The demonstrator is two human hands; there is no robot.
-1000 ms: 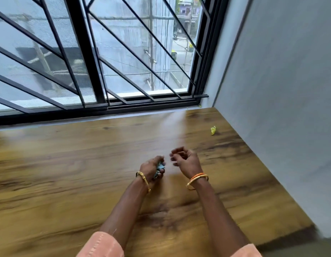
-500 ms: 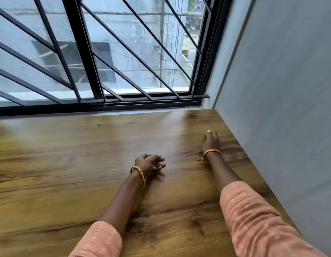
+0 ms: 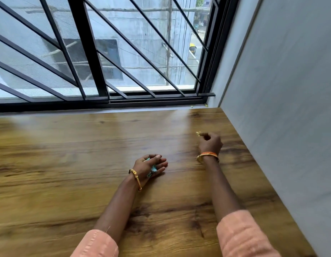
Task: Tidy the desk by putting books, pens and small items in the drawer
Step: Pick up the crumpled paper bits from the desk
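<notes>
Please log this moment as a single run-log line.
left hand: holds teal scrap, on desk | right hand: pinches yellow scrap, raised | drawer: unseen

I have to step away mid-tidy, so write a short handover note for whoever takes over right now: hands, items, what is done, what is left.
Left hand: rests on the wooden desk, fingers curled around a crumpled teal scrap.
Right hand: raised near the wall, pinching a small yellow scrap at the fingertips.
Done: both scraps are off the desk surface; no books or pens show on it.
Left: get both scraps into the drawer, which is not in view. Two tiny yellowish bits lie by the window frame; check them.
</notes>
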